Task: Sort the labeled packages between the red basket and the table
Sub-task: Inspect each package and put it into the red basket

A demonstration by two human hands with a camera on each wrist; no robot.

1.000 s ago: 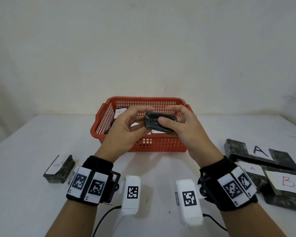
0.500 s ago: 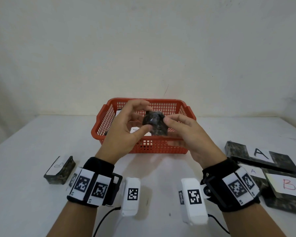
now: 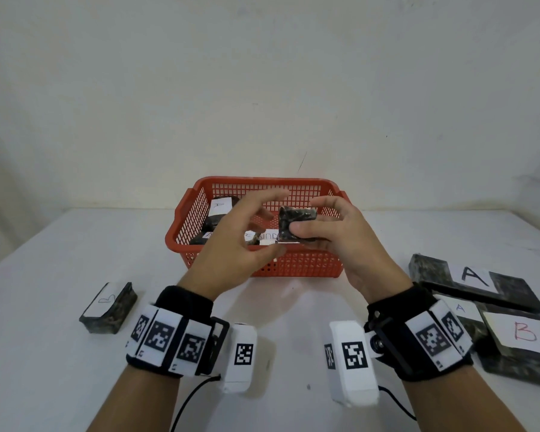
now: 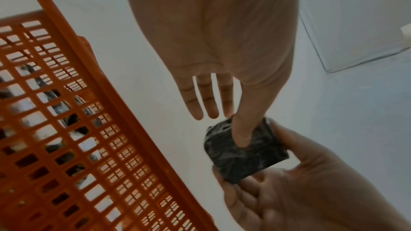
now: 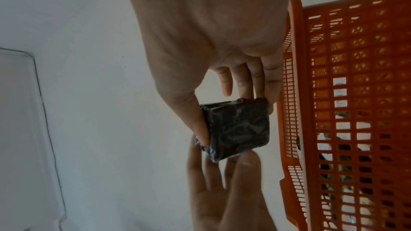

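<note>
A small dark package (image 3: 296,221) is held in the air just in front of the red basket (image 3: 296,266), over the bench (image 3: 60,244). The right hand (image 3: 340,241) grips it, thumb on the near side and fingers curled round the far side; no label shows on the faces in view. The left hand (image 3: 240,241) is beside it with fingers spread and loosely bent. In the head view it seems to have let go, while the left wrist view has its thumb lying across the package, so I cannot tell whether it touches.

In the basket lie about three dark packages with white labels. One at the back left (image 3: 220,210) reads A. The labels on the ones in front (image 3: 262,236) are partly hidden behind the left hand and cannot be read in full.

Four more packages lie on the bench. One marked B (image 3: 108,308) sits alone on the left, well apart from the basket. Three are grouped on the right: a long one marked A (image 3: 477,280) at the back, a smaller one marked A (image 3: 459,308) just in front of it, and one with a red B (image 3: 524,338) at the near right, which overlaps the small one.

Both wrists carry black bands with white square-patterned tags, and a white camera block (image 3: 242,357) hangs under each wrist and hides part of the near bench. A pale wall (image 3: 262,88) stands behind.
</note>
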